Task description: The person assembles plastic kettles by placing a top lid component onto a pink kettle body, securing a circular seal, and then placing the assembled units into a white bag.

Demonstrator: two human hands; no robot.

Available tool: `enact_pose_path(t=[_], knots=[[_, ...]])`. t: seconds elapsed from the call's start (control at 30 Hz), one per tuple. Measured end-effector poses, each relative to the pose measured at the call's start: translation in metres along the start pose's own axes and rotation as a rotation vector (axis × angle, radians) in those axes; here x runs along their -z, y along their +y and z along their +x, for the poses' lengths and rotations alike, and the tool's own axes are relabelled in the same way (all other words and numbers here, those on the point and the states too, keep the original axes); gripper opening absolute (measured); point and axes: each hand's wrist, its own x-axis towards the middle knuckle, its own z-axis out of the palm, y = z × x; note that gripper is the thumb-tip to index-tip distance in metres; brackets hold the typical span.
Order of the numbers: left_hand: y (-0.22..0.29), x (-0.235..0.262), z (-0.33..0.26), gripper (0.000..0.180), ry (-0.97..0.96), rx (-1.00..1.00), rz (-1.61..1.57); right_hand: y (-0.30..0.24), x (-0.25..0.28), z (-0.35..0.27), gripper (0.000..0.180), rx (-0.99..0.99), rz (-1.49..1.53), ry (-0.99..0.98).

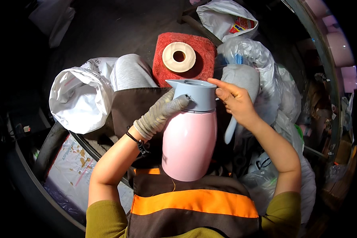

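A pink thermos jug [189, 146] with a grey-blue collar and spout stands tilted slightly above my lap, its spout toward the left. My left hand [158, 113], in a grey knit glove, is closed on the jug's neck, with the thumb across the collar. My bare right hand [236, 99] is at the collar's right side. Its index finger lies on the rim and its thumb is bent beside it. The grey-blue handle [230, 130] runs down behind this hand, which seems closed about its upper part. The handle's top join is hidden by the fingers.
Beyond the jug, a cream ring [169, 59] lies on a red fuzzy pad [162, 75]. A white bag [80, 123] gapes open at left. Clear plastic bags [281, 91] crowd the right, near a metal rack post [333, 99]. Another white bag [214, 20] is at the far side.
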Motion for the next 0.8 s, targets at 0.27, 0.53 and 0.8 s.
enact_pose_path(t=[0.27,0.53,0.8], knots=[[-0.005,0.001,-0.011,0.07,0.04,-0.021,0.089,-0.017,0.006,0.003,0.042,-0.063,-0.061,-0.186],[-0.002,-0.009,-0.007,0.07,0.005,0.015,0.27,-0.014,0.02,-0.012,0.054,-0.003,-0.204,-0.197],[0.0,-0.013,-0.006,0.069,-0.027,0.045,0.301,-0.063,0.016,0.002,0.107,-0.041,-0.648,-0.532]])
